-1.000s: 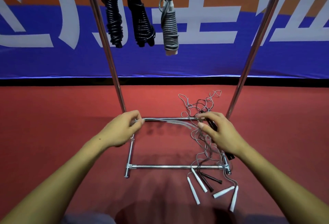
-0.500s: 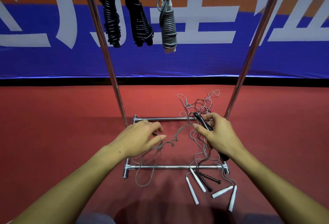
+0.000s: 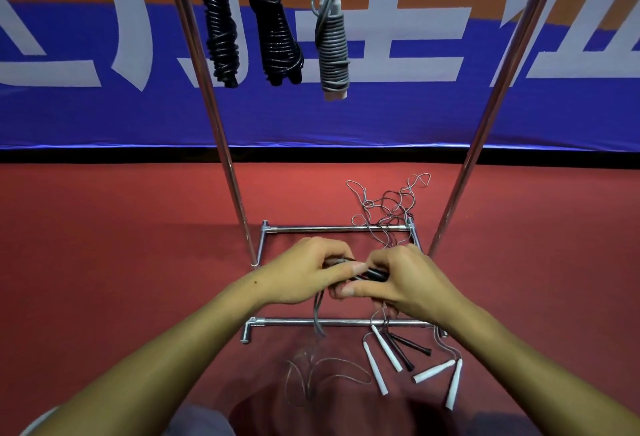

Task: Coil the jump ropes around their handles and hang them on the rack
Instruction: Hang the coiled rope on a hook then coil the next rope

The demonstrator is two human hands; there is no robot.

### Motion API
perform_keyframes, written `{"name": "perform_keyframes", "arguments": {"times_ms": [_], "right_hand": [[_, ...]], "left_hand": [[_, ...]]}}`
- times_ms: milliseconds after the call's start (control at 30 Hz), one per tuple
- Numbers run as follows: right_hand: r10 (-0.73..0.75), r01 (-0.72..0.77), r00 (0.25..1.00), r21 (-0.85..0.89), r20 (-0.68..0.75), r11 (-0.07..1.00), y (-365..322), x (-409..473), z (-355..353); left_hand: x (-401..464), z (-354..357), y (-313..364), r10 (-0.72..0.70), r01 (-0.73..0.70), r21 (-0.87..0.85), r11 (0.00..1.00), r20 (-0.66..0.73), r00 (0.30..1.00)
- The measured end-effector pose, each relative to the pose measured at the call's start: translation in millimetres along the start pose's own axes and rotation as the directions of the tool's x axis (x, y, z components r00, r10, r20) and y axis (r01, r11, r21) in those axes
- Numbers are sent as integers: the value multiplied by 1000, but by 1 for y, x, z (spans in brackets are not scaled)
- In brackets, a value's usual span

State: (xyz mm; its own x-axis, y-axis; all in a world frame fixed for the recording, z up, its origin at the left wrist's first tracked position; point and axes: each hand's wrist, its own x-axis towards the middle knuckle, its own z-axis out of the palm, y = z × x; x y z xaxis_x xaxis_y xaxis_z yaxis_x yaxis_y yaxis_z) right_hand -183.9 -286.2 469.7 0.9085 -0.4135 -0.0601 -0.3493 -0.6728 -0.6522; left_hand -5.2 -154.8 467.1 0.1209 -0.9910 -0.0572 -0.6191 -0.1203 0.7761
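Observation:
My right hand [image 3: 412, 283] grips the black handles [image 3: 372, 274] of a jump rope over the rack's base. My left hand [image 3: 308, 273] meets it from the left and pinches the grey cord [image 3: 317, 318], which hangs down and loops on the floor. Three coiled ropes hang from the rack's top bar: two black ones [image 3: 220, 34] [image 3: 277, 37] and a grey one [image 3: 332, 44]. A tangle of loose cords [image 3: 388, 207] lies on the floor by the far base bar.
The metal rack has two slanted uprights [image 3: 211, 106] [image 3: 491, 106] and two base bars [image 3: 332, 228] [image 3: 339, 323]. Several white handles [image 3: 375, 368] and black handles [image 3: 412, 347] lie on the red floor at the front right. A blue banner stands behind.
My left hand moved from the far base bar toward the right hand and now meets it at the black handles. The grey cord came with it and now trails on the floor in front.

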Motion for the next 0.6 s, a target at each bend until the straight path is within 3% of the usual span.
{"name": "perform_keyframes", "arguments": {"times_ms": [133,300,500,600], "right_hand": [[-25,32,999,196,-36,980,4,1,-4],[-72,68,997,319,1,945,7,4,-9],[-43,79,995,427,-92,901,8,1,-6],[27,71,983,522,-179,850,15,5,-11]], "left_hand": [[-3,-8,2,-37,12,-306,952,-76,996],[-3,-10,6,-65,5,-376,927,-147,987],[-2,-15,7,-54,-15,-298,954,-221,974],[-2,-30,4,-127,-14,-398,917,-325,937]]}}
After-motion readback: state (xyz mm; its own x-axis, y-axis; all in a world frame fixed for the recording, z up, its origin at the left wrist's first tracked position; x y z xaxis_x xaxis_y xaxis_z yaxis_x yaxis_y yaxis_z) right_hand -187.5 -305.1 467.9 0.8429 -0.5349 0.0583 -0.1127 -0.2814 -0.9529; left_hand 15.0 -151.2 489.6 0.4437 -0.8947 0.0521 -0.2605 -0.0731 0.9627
